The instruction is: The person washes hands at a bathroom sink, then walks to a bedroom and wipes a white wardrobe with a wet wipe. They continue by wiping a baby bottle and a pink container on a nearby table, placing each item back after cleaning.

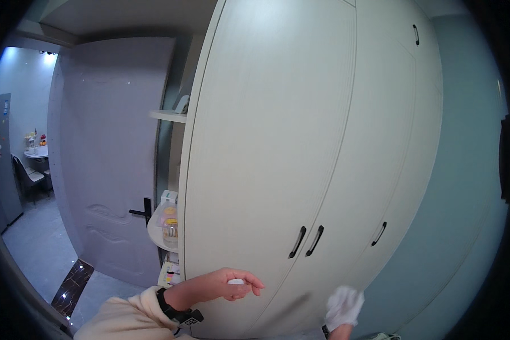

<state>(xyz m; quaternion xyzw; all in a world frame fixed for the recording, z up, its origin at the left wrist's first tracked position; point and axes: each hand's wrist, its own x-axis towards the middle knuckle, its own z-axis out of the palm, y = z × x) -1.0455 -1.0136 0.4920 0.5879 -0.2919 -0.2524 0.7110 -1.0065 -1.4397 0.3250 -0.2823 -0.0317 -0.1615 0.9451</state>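
In front of the pale wardrobe doors (277, 124), my left hand (226, 288) is raised with its fingers curled. A small white thing (236, 281) shows between thumb and fingers; its kind cannot be made out. Lower and to the right is my right hand (344, 306), low before the wardrobe. Soft white material covers it, a cloth or a glove; blur hides which, and the fingers under it do not show. Black handles (297, 242) are fixed to the doors above both hands. A dark band with a white-patterned tag (191, 318) circles my left wrist.
At left a lilac door (113, 141) with a black lever stands open to a room with a grey fridge (4, 158), a chair (31, 175) and a table. Curved side shelves (163, 235) hold a clear container (170, 226). A blue-green wall (453, 170) rises at right.
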